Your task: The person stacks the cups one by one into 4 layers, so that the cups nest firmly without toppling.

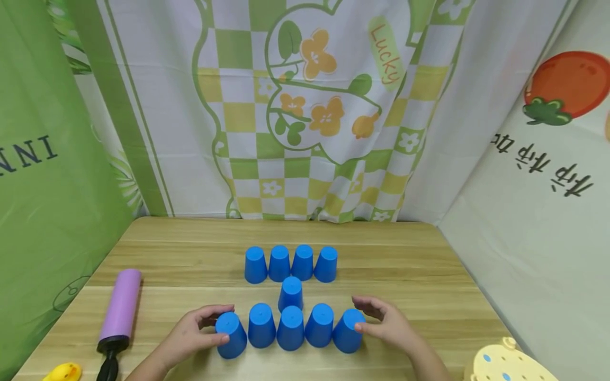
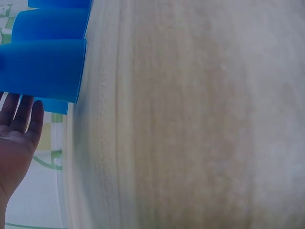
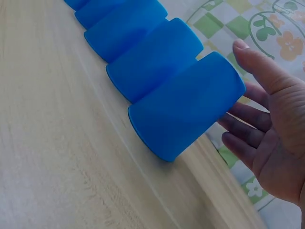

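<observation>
Several blue cups stand upside down on the wooden table in two rows, a front row (image 1: 292,329) and a back row (image 1: 279,263). One more blue cup (image 1: 290,293) stands between the rows. My left hand (image 1: 197,330) is beside the leftmost front cup (image 1: 231,336), its thumb at the front and straightened fingers at the far side. In the left wrist view the fingertips lie along that cup's wall, with the thumb hidden. My right hand (image 1: 388,323) is spread beside the rightmost front cup (image 3: 186,105), thumb near its upper edge.
A purple hand pump (image 1: 120,307) with a black end lies on the table (image 1: 405,264) at the left. A yellow toy duck (image 1: 63,372) shows at the bottom left corner. At the lower right sits a pale yellow dotted object (image 1: 507,362). Printed curtains (image 1: 176,132) hang behind.
</observation>
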Demonstrator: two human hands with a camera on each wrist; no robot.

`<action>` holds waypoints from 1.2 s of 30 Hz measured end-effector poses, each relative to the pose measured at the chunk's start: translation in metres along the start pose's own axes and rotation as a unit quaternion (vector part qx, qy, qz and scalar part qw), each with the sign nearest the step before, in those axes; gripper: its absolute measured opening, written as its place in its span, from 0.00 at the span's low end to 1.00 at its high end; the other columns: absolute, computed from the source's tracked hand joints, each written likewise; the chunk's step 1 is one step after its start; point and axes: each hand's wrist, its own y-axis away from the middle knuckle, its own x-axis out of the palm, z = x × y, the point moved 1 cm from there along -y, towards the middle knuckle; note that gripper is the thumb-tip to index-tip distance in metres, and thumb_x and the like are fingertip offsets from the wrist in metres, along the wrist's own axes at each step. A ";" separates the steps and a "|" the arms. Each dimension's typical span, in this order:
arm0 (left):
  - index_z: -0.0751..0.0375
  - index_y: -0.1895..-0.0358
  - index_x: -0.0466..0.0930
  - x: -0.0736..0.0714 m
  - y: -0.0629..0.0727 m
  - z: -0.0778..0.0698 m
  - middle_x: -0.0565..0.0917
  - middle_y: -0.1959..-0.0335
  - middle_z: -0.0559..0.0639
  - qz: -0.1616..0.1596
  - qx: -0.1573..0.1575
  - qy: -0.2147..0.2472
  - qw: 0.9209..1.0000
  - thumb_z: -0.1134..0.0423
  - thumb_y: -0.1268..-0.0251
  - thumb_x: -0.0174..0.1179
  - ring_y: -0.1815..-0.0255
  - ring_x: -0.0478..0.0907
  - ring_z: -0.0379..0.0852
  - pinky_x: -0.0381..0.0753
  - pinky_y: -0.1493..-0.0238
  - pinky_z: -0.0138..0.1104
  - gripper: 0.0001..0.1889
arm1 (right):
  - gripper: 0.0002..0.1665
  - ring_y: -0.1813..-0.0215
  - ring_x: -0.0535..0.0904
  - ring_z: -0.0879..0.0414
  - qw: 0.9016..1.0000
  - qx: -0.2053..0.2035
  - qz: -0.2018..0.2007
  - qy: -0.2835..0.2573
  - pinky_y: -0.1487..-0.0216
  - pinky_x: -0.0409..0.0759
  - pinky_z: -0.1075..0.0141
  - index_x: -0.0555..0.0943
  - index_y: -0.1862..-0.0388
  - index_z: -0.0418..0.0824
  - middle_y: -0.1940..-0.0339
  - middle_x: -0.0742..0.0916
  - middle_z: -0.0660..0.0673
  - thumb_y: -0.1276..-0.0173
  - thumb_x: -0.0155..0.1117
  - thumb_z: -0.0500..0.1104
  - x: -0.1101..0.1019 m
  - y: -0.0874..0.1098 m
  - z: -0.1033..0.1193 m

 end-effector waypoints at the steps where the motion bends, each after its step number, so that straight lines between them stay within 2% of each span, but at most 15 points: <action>1: 0.69 0.37 0.74 0.000 0.000 0.000 0.79 0.40 0.66 -0.001 -0.004 0.000 1.000 0.61 0.42 0.70 0.51 0.76 0.27 0.77 0.49 0.27 0.30 | 0.35 0.35 0.75 0.35 1.000 -0.002 0.006 0.001 0.40 0.75 0.75 0.73 0.36 0.31 0.37 0.79 0.30 0.38 0.72 0.47 0.000 0.001 -0.001; 3: 0.69 0.37 0.74 0.000 0.001 0.000 0.79 0.39 0.66 -0.001 -0.007 0.001 1.000 0.61 0.42 0.70 0.51 0.76 0.27 0.78 0.49 0.27 0.30 | 0.36 0.36 0.76 0.36 1.000 -0.001 0.015 0.002 0.40 0.75 0.76 0.74 0.37 0.31 0.37 0.79 0.30 0.40 0.73 0.47 0.000 0.002 -0.002; 7: 0.69 0.36 0.73 0.000 0.001 -0.002 0.79 0.39 0.66 0.000 -0.013 0.002 1.000 0.60 0.43 0.70 0.51 0.77 0.29 0.77 0.48 0.28 0.32 | 0.35 0.38 0.79 0.47 1.000 0.012 0.020 0.000 0.42 0.74 0.78 0.76 0.38 0.33 0.38 0.81 0.34 0.41 0.75 0.47 0.002 0.002 -0.006; 11: 0.69 0.36 0.73 -0.001 0.002 -0.002 0.79 0.39 0.66 -0.001 -0.014 0.001 1.000 0.60 0.43 0.71 0.51 0.77 0.30 0.77 0.48 0.28 0.32 | 0.34 0.40 0.80 0.48 1.000 0.014 0.013 0.007 0.43 0.75 0.77 0.77 0.40 0.34 0.40 0.83 0.36 0.42 0.75 0.48 0.002 0.000 -0.007; 13: 0.69 0.36 0.74 -0.002 0.002 -0.002 0.79 0.40 0.66 -0.005 -0.013 -0.003 1.000 0.60 0.43 0.71 0.51 0.77 0.31 0.78 0.48 0.28 0.31 | 0.34 0.40 0.80 0.45 1.000 0.018 0.003 0.012 0.43 0.78 0.72 0.78 0.40 0.35 0.41 0.84 0.37 0.42 0.76 0.48 0.001 -0.001 -0.006; 15: 0.69 0.36 0.73 -0.005 0.000 -0.005 0.79 0.40 0.66 -0.014 -0.016 -0.003 1.000 0.61 0.43 0.71 0.50 0.78 0.35 0.79 0.49 0.30 0.31 | 0.34 0.41 0.80 0.42 1.000 0.018 -0.009 0.015 0.41 0.80 0.63 0.77 0.39 0.34 0.42 0.84 0.37 0.42 0.75 0.48 -0.001 -0.002 -0.003; 19: 0.66 0.36 0.74 -0.014 -0.007 -0.015 0.80 0.41 0.64 -0.052 -0.027 -0.005 0.998 0.61 0.43 0.70 0.48 0.78 0.46 0.80 0.51 0.33 0.31 | 0.35 0.40 0.79 0.39 0.999 0.025 -0.039 0.012 0.39 0.77 0.46 0.77 0.38 0.35 0.42 0.84 0.36 0.42 0.75 0.48 -0.007 -0.008 0.006; 21: 0.65 0.36 0.74 -0.018 -0.013 -0.022 0.81 0.42 0.63 -0.076 -0.030 -0.006 0.997 0.61 0.43 0.71 0.47 0.78 0.49 0.80 0.53 0.33 0.31 | 0.35 0.39 0.79 0.40 0.998 0.032 -0.051 0.012 0.38 0.76 0.43 0.77 0.38 0.37 0.41 0.84 0.38 0.42 0.75 0.49 -0.010 -0.013 0.012; 26: 0.63 0.36 0.74 -0.023 -0.031 -0.038 0.81 0.45 0.62 -0.126 -0.034 -0.019 0.991 0.59 0.42 0.70 0.46 0.79 0.54 0.81 0.54 0.35 0.30 | 0.34 0.38 0.78 0.42 0.996 0.022 -0.082 0.016 0.38 0.78 0.47 0.77 0.37 0.38 0.42 0.84 0.39 0.41 0.74 0.48 -0.015 -0.029 0.028; 31: 0.58 0.33 0.72 -0.026 -0.057 -0.052 0.78 0.40 0.62 -0.141 -0.055 -0.023 0.988 0.53 0.40 0.69 0.42 0.77 0.58 0.83 0.47 0.42 0.32 | 0.35 0.36 0.77 0.41 0.994 0.017 -0.111 0.018 0.39 0.79 0.51 0.76 0.35 0.39 0.41 0.83 0.38 0.39 0.73 0.51 -0.018 -0.050 0.045; 36: 0.57 0.32 0.71 -0.023 -0.088 -0.066 0.77 0.38 0.62 -0.161 -0.054 -0.005 0.985 0.52 0.39 0.68 0.39 0.76 0.60 0.82 0.44 0.47 0.33 | 0.36 0.34 0.75 0.40 0.993 0.027 -0.119 0.005 0.38 0.78 0.50 0.74 0.33 0.41 0.38 0.82 0.38 0.38 0.72 0.51 -0.017 -0.075 0.060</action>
